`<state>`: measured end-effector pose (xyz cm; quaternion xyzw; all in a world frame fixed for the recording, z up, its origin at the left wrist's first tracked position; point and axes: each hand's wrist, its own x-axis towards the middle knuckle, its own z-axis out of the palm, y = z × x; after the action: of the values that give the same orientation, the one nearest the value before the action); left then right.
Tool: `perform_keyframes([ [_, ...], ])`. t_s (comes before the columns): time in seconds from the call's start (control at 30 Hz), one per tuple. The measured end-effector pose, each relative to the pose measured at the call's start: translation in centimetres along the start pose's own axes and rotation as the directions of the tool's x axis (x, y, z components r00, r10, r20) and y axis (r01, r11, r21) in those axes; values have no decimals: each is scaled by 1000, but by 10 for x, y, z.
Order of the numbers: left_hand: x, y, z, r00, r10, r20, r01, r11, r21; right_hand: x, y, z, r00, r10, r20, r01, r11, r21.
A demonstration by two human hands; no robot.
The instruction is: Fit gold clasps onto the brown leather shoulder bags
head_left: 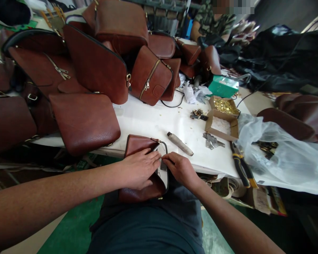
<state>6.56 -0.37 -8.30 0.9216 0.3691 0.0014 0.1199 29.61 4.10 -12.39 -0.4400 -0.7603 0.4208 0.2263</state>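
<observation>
The left hand (141,168) lies flat, fingers extended, on the brown bag (148,190) at the near edge of the table (153,121); the right hand (180,168) curls at the bag's right-side opening, its grasp unclear.

Left hand (141,169) on brown bag (144,192) — right hand (179,167) at its opening (162,179).

bag (138,144): reddish-brown | tabletop (148,118): white | pliers (237,165): black-yellow | co-worker's shirt (210,22): camouflage
</observation>
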Motion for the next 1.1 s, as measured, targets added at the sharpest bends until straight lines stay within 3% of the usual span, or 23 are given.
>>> perform_keyframes([
  [0.23, 1, 1, -6, 999, 30, 32, -32, 999, 40, -5, 0, 7, 998, -50, 39, 61, 924, -378],
  [0.43, 0, 0, -3, 999, 32, 9, -32, 999, 18, -6, -3, 1, 998, -58, -21, 48, 943, -328],
  [0.5, 0, 0, -2, 1000, 30, -5, -30, 1000, 11, -4, -3, -8, 990, -107, -92, 82, 967, -242],
  [0.57, 1, -1, -2, 999, 37, -9, -37, 999, 14, 3, -1, -19, 965, -148, -217, 87, 960, -266],
  [0.63, 1, -1, -2, 999, 55, 3, -55, 998, 26, 15, 4, -30, 944, -165, -284, 27, 901, -434],
  [0.7, 2, -2, -4, 998, 65, 26, -66, 997, 44, 31, 11, -37, 960, -127, -248, -48, 801, -596],
  [0.8, 2, -1, -7, 997, 61, 48, -64, 996, 64, 50, 18, -43, 982, -14, -189, -113, 758, -642],
  [0.87, 2, -1, -8, 997, 62, 45, -65, 996, 66, 53, 16, -44, 975, 47, -216, -150, 858, -491],
  [0.93, 2, -1, -8, 997, 65, 37, -67, 996, 63, 49, 8, -42, 966, 131, -222, -159, 981, -115],
  [0.97, 2, -1, -7, 997, 67, 34, -69, 996, 61, 46, 3, -40, 964, 166, -208, -141, 981, 131],
  [1.03, 2, -2, -5, 997, 68, 25, -69, 996, 54, 39, -11, -30, 964, 195, -181, -66, 834, 547],
  [1.1, 3, -2, -3, 998, 63, 12, -64, 997, 51, 35, -25, -15, 956, 195, -221, 29, 684, 729],
])
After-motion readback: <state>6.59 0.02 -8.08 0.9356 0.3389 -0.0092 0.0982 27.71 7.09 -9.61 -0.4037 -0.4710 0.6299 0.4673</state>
